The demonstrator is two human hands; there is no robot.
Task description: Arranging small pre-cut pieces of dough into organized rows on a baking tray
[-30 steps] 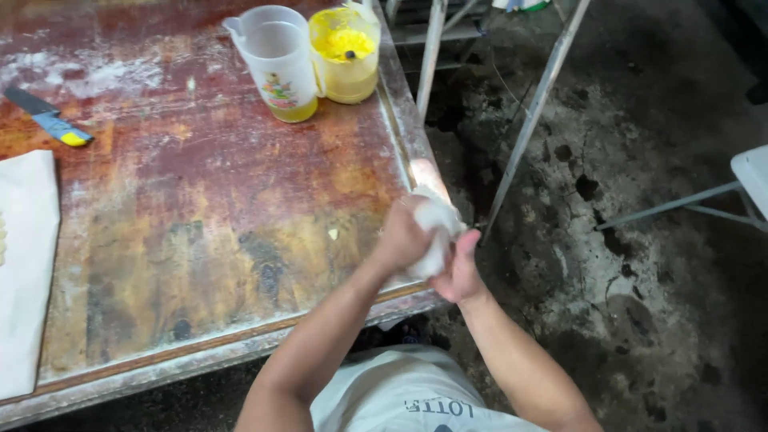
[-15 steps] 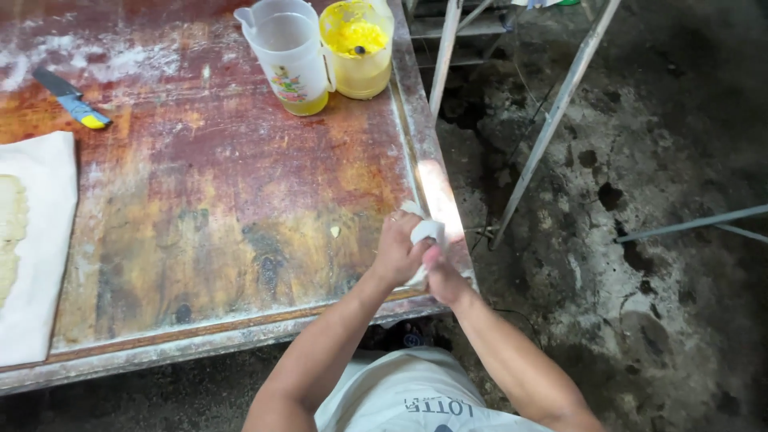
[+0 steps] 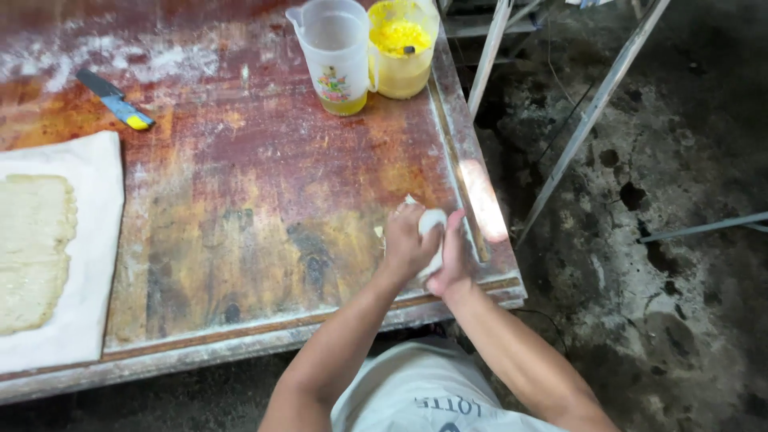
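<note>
At the far left of your tabletop [image 3: 240, 224] a flat sheet of pale dough [image 3: 32, 248] lies spread on a white cloth [image 3: 92, 264], which keeps it off the stained, floury wood and, lying that flat, lets it rest without sticking. Above it, near the back edge, a knife [image 3: 116, 100] with a blue and yellow handle lies flat, well away from both of your hands, parked where it cannot be knocked. Further right, at the back, a clear measuring jug [image 3: 336, 56] with a little yellow liquid at the bottom stands upright, just beside a plastic tub [image 3: 402, 48] of yellow filling; the two stand together at the rear, clear of the bare working area in the middle.

Your hands meet at the front right corner. Your left hand [image 3: 406, 244] is curled over a small white lump of dough [image 3: 432, 224], fingers bent around its near side, wrist low and forearm angled up from your body. Your right hand [image 3: 452, 256] presses in from the other side, palm turned toward the left hand and fingers pointing away from you, so the lump is cupped between both. It sits at or just above the wood, close to the metal strip [image 3: 460, 184] along the right edge; whether it touches the surface I cannot tell. Beyond the edge, metal legs [image 3: 592, 120] stand on a rough concrete floor [image 3: 680, 280].
</note>
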